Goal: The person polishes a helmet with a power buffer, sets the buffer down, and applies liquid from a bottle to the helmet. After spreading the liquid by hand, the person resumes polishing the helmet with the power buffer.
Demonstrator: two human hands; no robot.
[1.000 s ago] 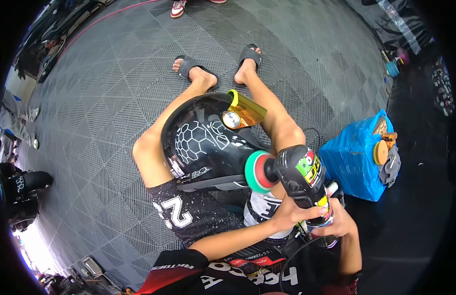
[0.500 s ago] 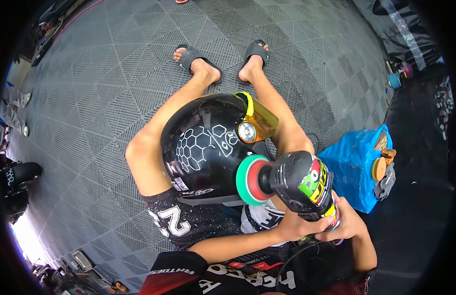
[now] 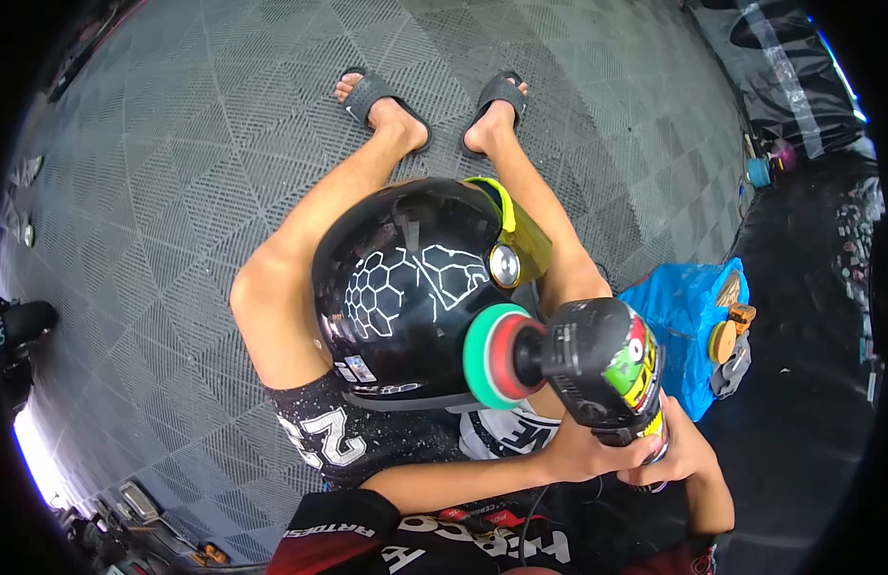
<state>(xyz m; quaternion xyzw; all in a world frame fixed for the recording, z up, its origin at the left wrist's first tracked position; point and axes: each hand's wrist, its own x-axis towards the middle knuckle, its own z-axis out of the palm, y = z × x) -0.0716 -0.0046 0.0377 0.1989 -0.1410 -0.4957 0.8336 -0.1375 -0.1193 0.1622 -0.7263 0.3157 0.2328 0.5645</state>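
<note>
A black motorcycle helmet (image 3: 396, 287) with a white honeycomb pattern sits between my thighs. Its yellow-tinted visor (image 3: 530, 244) faces the upper right, with a silver round fitting at the pivot. I grip the body of a black polisher (image 3: 597, 359), covered in stickers, with both hands. My left hand (image 3: 588, 448) wraps round it from the left, and my right hand (image 3: 688, 446) closes round its lower right side. The polisher's green and red foam pad (image 3: 496, 356) is tilted on edge, right at the helmet's lower right side. A cord trails down over my shirt.
By my right knee stands a blue bag (image 3: 674, 321), with an orange round pad (image 3: 722, 341) and a grey cloth (image 3: 731, 372) at its side. Black sheeting (image 3: 798, 431) covers the right. Tools (image 3: 142, 503) lie at lower left on the grey tiled floor (image 3: 195, 211).
The polisher has shifted slightly right in view, still in both hands. The helmet has turned a little, its visor pivot now further right. The whole view has also shifted slightly.
</note>
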